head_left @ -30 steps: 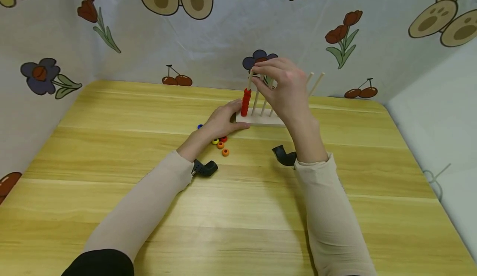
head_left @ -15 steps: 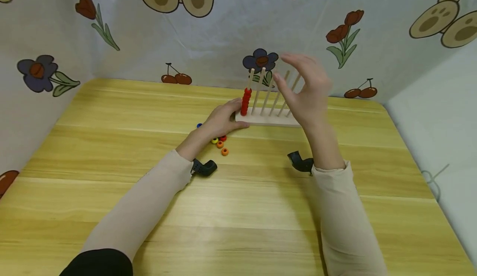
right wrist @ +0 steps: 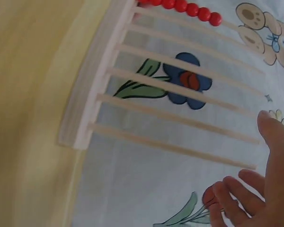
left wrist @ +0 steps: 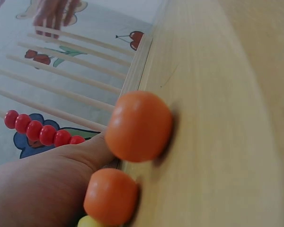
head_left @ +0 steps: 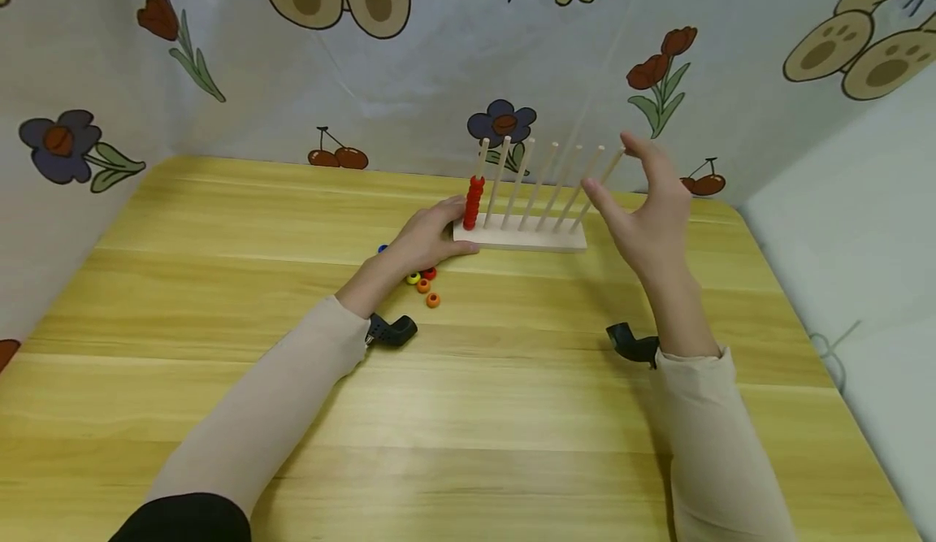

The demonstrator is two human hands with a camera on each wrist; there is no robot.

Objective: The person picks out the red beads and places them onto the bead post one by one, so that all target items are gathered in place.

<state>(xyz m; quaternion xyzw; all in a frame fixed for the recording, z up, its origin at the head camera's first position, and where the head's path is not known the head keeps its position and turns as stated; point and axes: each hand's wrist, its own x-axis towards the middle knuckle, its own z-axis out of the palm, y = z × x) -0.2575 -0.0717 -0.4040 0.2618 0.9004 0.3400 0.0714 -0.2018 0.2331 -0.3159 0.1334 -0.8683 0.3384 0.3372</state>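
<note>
A pale wooden bead rack with several upright pegs stands near the table's back edge. Red beads are stacked on its leftmost peg; the other pegs are bare. My left hand holds the rack's left end, thumb along the front of the base and fingers toward the back. My right hand is raised at the rightmost peg, thumb and fingers spread apart near its tip. In the right wrist view, nothing is held between the thumb and fingers of the right hand.
Loose beads lie by the left wrist: orange beads, a yellow bead, a red bead and a partly hidden blue bead. A patterned cloth hangs behind the wooden table.
My right hand has moved rightward across the peg tops, from the leftmost peg to the rightmost, its thumb and fingers parting wider. The left hand stays at the rack's end.
</note>
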